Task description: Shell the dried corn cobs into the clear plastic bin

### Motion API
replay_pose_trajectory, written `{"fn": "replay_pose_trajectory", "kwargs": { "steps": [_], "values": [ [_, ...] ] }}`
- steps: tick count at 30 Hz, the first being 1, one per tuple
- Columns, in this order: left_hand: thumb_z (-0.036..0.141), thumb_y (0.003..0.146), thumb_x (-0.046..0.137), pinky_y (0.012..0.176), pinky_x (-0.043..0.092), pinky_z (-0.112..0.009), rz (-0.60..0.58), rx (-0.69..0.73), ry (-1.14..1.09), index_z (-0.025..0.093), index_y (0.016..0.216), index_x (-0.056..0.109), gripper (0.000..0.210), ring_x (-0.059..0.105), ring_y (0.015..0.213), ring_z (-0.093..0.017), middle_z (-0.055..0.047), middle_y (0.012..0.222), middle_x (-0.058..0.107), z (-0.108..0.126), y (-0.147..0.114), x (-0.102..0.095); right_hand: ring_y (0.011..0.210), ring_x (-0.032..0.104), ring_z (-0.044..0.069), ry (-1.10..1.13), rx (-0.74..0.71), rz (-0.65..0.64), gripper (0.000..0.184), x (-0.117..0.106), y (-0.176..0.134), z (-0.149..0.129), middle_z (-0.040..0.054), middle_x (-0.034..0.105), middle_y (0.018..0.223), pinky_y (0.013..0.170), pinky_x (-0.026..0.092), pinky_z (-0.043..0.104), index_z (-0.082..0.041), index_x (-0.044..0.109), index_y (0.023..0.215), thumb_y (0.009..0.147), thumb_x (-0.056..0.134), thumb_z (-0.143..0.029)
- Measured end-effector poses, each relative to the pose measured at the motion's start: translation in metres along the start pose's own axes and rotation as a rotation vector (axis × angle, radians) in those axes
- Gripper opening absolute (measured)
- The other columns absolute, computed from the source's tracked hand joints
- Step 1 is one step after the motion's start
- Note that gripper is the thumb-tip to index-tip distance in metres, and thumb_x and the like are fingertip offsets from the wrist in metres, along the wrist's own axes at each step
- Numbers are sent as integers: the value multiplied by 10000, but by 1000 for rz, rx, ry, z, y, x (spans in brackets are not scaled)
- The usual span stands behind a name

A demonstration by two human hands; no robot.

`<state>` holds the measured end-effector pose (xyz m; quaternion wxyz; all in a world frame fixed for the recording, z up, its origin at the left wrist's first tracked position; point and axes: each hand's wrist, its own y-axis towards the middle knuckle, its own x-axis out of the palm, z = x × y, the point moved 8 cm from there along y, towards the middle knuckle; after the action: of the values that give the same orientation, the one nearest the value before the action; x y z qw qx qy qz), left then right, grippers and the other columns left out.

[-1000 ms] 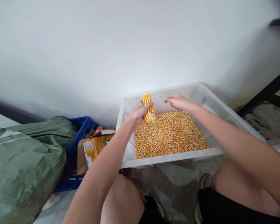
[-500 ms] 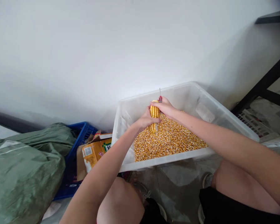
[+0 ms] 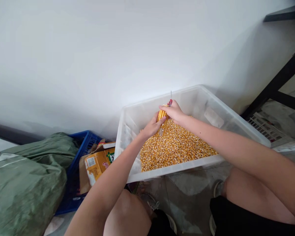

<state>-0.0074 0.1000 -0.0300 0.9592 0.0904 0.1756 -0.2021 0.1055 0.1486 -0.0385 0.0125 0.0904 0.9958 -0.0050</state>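
My left hand is closed around a yellow ear of corn, which is tilted above the loose kernels. A patch near the ear's lower end looks bare and pale. At the top of the ear, my right hand is closed on a red-handled screwdriver, its thin metal shaft pointing up and away from me. The right thumb reaches across onto the ear. Most of the handle is hidden inside my right fist. Both hands are over a translucent white plastic bin holding the kernels.
Left of the bin are a torn yellow cardboard box, a blue plastic crate and a large green bag. A white wall rises behind. At the right stand a black metal frame and a white basket.
My left hand has shifted slightly up along the ear, and the ear tilts more. The screwdriver has moved a little to the right with my right hand. The view has shifted slightly.
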Motion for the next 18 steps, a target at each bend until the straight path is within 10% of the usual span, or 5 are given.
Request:
{"fn": "replay_pose_trajectory", "kwargs": {
  "steps": [8,18],
  "values": [
    [436,927,423,1180,106,-321,-117,39,121,171,1468,272,622,146,1459,-195,-91,1510,351,7,-3,7,802,537,169,-9,30,14,333,-2,3,9,-17,502,809,652,431,262,-241,389,869,646,631,-295],
    [411,913,440,1181,111,-351,-120,73,169,155,1502,174,695,189,1447,-221,-116,1501,364,5,-6,11,747,521,139,134,81,-58,318,5,1,12,-36,459,782,615,423,236,-230,385,856,654,632,-235]
  ]
}}
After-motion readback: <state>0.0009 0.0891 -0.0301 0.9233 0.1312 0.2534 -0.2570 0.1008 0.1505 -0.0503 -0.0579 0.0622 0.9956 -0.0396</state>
